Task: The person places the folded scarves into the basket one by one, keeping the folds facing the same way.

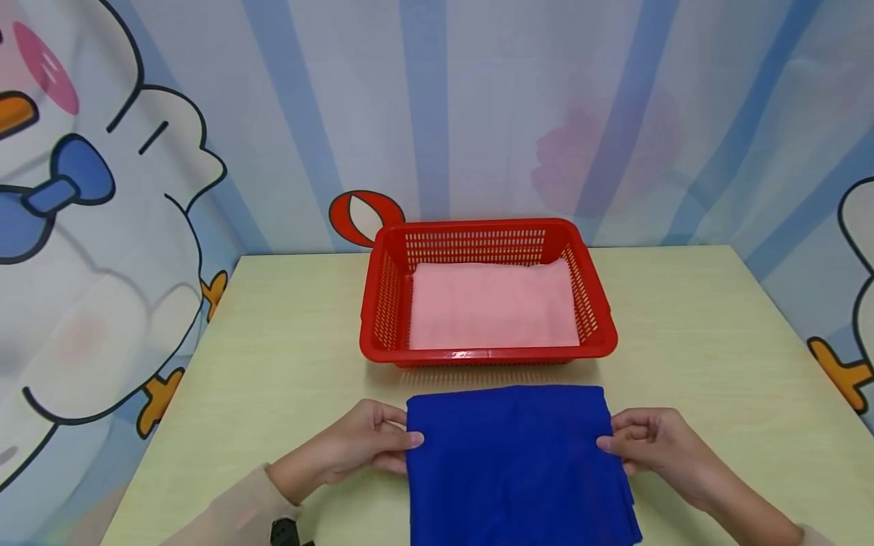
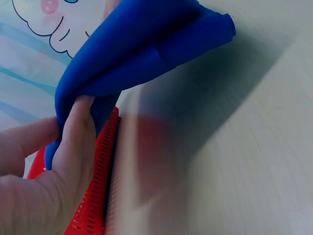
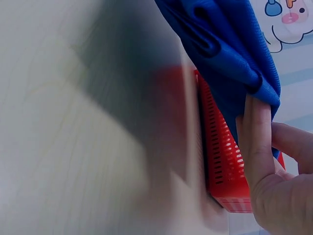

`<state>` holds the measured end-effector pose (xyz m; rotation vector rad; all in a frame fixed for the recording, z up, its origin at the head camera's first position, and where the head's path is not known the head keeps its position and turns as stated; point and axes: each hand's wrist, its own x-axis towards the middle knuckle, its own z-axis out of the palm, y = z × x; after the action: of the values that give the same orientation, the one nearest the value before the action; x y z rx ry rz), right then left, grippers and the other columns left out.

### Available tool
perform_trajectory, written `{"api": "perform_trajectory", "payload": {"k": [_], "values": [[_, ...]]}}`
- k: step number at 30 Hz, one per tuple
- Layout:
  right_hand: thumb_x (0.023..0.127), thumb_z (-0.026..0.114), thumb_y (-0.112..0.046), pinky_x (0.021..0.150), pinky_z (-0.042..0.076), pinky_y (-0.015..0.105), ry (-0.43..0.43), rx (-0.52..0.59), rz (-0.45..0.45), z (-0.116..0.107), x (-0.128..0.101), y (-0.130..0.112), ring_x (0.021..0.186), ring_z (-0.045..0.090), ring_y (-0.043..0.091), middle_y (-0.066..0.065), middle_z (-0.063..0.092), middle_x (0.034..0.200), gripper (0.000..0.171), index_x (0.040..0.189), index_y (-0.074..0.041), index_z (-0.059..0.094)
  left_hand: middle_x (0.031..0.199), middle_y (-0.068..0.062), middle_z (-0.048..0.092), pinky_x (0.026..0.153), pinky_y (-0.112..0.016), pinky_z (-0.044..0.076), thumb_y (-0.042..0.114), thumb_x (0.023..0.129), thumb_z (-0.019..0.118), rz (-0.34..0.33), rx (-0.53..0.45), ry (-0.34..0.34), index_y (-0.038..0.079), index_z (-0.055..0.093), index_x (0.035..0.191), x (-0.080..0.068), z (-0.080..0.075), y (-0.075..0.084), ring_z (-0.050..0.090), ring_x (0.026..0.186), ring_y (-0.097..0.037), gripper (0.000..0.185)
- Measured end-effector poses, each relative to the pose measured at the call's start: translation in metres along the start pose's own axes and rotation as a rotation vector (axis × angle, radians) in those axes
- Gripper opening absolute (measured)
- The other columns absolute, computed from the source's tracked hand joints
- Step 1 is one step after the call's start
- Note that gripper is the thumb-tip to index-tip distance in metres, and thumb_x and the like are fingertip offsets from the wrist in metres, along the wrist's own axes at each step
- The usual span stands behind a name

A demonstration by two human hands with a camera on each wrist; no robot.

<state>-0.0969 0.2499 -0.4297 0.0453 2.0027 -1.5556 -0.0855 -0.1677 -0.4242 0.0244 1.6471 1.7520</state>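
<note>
A folded blue cloth [image 1: 512, 462] is held up off the table between both hands, in front of the red basket. My left hand [image 1: 365, 444] pinches its left edge, thumb on the near face and fingers behind. On the opposite edge my right hand [image 1: 658, 447] pinches it in the same way. Folded layers of the blue cloth [image 2: 132, 58] show from below in the left wrist view, and its rolled folds [image 3: 225, 54] appear in the right wrist view. Inside the red plastic basket [image 1: 488, 354] lies a folded pink cloth [image 1: 493, 307].
The pale wood-grain table [image 1: 710, 341] extends on both sides of the basket. Behind it stands a blue-striped backdrop [image 1: 478, 114] with cartoon figures. A dark band [image 1: 284, 532] sits at the left sleeve.
</note>
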Motion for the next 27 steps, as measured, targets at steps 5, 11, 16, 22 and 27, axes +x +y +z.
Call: {"api": "perform_trajectory", "payload": {"k": [5, 11, 16, 22, 27], "values": [[0.092, 0.075, -0.024, 0.072, 0.060, 0.032, 0.024, -0.032, -0.003, -0.001, -0.003, -0.003, 0.074, 0.068, 0.020, 0.010, 0.073, 0.090, 0.037, 0.110, 0.006, 0.064, 0.098, -0.022, 0.073, 0.071, -0.030, 0.059, 0.006, 0.097, 0.065, 0.015, -0.008, -0.016, -0.014, 0.061, 0.122, -0.002, 0.000, 0.003, 0.074, 0.078, -0.021, 0.033], [0.093, 0.073, -0.024, 0.073, 0.060, 0.033, 0.031, -0.051, -0.014, -0.003, -0.006, -0.007, 0.073, 0.067, 0.021, 0.010, 0.073, 0.088, 0.035, 0.111, 0.006, 0.064, 0.101, -0.022, 0.072, 0.074, -0.033, 0.059, 0.008, 0.097, 0.066, 0.019, 0.009, -0.015, -0.013, 0.060, 0.124, -0.005, 0.000, 0.009, 0.074, 0.083, -0.025, 0.034], [0.095, 0.071, -0.023, 0.073, 0.059, 0.033, 0.033, -0.066, -0.041, -0.005, -0.008, -0.012, 0.075, 0.068, 0.021, 0.010, 0.073, 0.088, 0.034, 0.112, 0.005, 0.065, 0.101, -0.022, 0.073, 0.079, -0.038, 0.058, 0.009, 0.097, 0.066, 0.024, 0.024, -0.011, -0.013, 0.060, 0.124, -0.006, -0.001, 0.015, 0.074, 0.084, -0.026, 0.035], [0.097, 0.068, -0.018, 0.073, 0.059, 0.033, 0.029, -0.044, -0.091, -0.007, -0.010, -0.019, 0.074, 0.067, 0.020, 0.009, 0.073, 0.088, 0.028, 0.111, 0.006, 0.065, 0.101, -0.022, 0.073, 0.079, -0.037, 0.058, 0.008, 0.097, 0.066, 0.043, 0.022, -0.007, -0.013, 0.059, 0.125, -0.008, -0.002, 0.021, 0.074, 0.085, -0.025, 0.036], [0.098, 0.066, -0.017, 0.073, 0.060, 0.033, 0.028, -0.039, -0.126, -0.009, -0.011, -0.027, 0.075, 0.068, 0.021, 0.009, 0.073, 0.089, 0.028, 0.112, 0.007, 0.065, 0.102, -0.021, 0.072, 0.080, -0.038, 0.058, 0.007, 0.097, 0.065, 0.060, 0.026, -0.003, -0.014, 0.058, 0.126, -0.011, -0.002, 0.030, 0.074, 0.086, -0.026, 0.036]]}}
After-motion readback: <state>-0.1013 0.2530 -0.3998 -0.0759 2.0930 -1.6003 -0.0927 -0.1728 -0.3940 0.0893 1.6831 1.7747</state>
